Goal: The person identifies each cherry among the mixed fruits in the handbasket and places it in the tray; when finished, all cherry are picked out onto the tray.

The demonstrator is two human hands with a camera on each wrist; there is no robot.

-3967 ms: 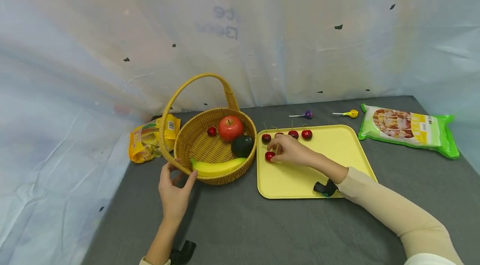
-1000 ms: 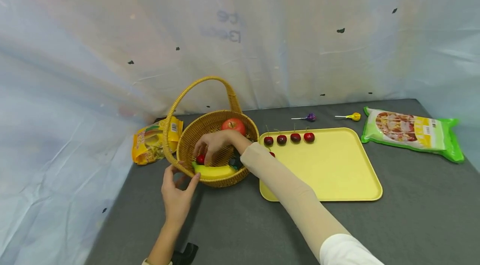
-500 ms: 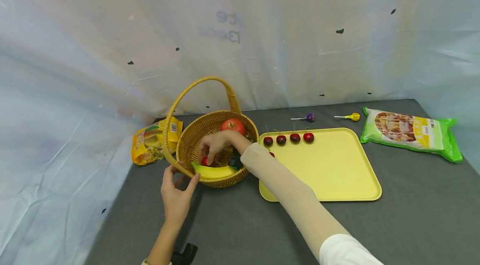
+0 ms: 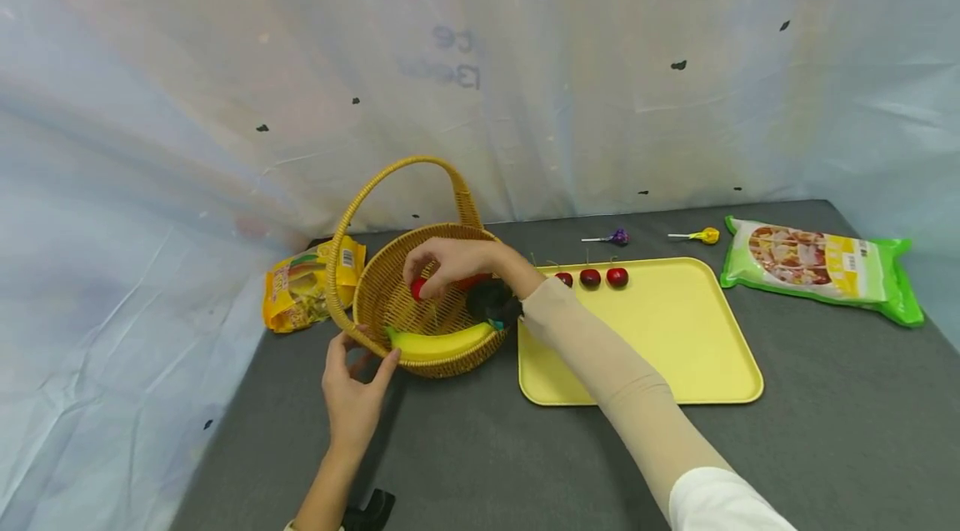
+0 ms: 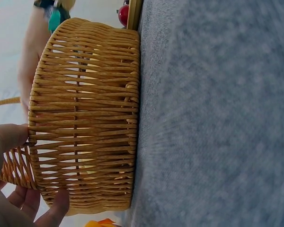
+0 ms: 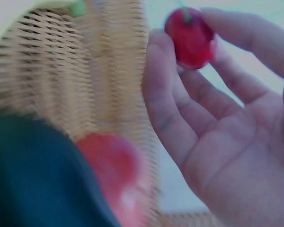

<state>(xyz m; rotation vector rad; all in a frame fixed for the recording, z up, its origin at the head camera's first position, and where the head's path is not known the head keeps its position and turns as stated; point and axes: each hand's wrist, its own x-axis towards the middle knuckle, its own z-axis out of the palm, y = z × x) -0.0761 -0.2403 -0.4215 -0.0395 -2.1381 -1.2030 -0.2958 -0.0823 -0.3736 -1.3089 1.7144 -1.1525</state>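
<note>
My right hand [image 4: 459,261] pinches a red cherry [image 4: 417,289] between thumb and fingertips above the inside of a wicker basket [image 4: 397,308]. In the right wrist view the cherry [image 6: 190,40] shows its green stem end. My left hand [image 4: 351,398] grips the basket's near-left rim by the foot of the handle; the left wrist view shows its fingers [image 5: 57,208] against the weave. A banana [image 4: 442,344] lies along the near side of the basket. A red apple [image 6: 114,172] and a large dark green rounded thing [image 6: 38,175] appear blurred in the right wrist view.
A yellow tray [image 4: 660,348] stands right of the basket, with several cherries [image 4: 590,278] along its far-left edge, partly behind my forearm. Behind it lie a purple lollipop [image 4: 618,237] and a yellow lollipop [image 4: 708,236]. Packaged bags flank them: yellow [image 4: 303,285] left, green-white [image 4: 817,268] right.
My right hand has gone from the tray into the basket, taken hold of a cherry by the banana, and raised it upward and away. My left hand has kept its grip.
</note>
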